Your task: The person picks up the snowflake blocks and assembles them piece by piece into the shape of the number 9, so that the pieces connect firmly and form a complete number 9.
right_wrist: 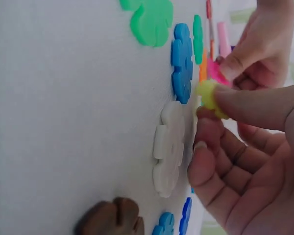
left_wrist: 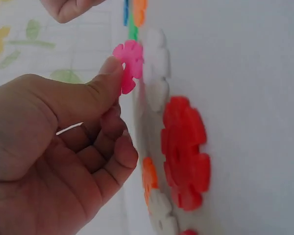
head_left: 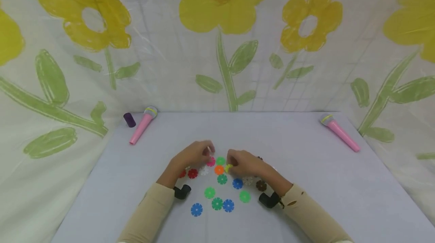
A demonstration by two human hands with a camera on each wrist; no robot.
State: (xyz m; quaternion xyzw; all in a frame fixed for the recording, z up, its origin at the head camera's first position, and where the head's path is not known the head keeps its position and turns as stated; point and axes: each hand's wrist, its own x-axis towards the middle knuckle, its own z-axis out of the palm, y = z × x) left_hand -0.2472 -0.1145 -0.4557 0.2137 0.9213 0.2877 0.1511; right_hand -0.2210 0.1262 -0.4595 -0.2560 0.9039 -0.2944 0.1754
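My left hand (head_left: 195,153) pinches a pink notched plastic disc (left_wrist: 133,61) between thumb and fingers, its other fingers curled below. White and red discs (left_wrist: 185,152) lie beside that hand on the table. In my right hand (head_left: 247,163), thumb and fingertips pinch a yellow notched disc (right_wrist: 208,96). Between the two hands lie an orange disc (head_left: 219,169) and a light green disc (head_left: 221,160). Under and near the right hand are a blue disc (right_wrist: 182,63), a white disc (right_wrist: 169,149) and a brown disc (head_left: 261,185), partly hidden by the arm in places.
Several green and blue discs (head_left: 196,209) are scattered nearer me on the pale table (head_left: 289,133). A pink toy microphone (head_left: 141,129) and a dark purple cylinder (head_left: 129,120) lie far left. Another pink microphone (head_left: 341,133) lies far right. A flower-painted curtain (head_left: 153,65) hangs behind.
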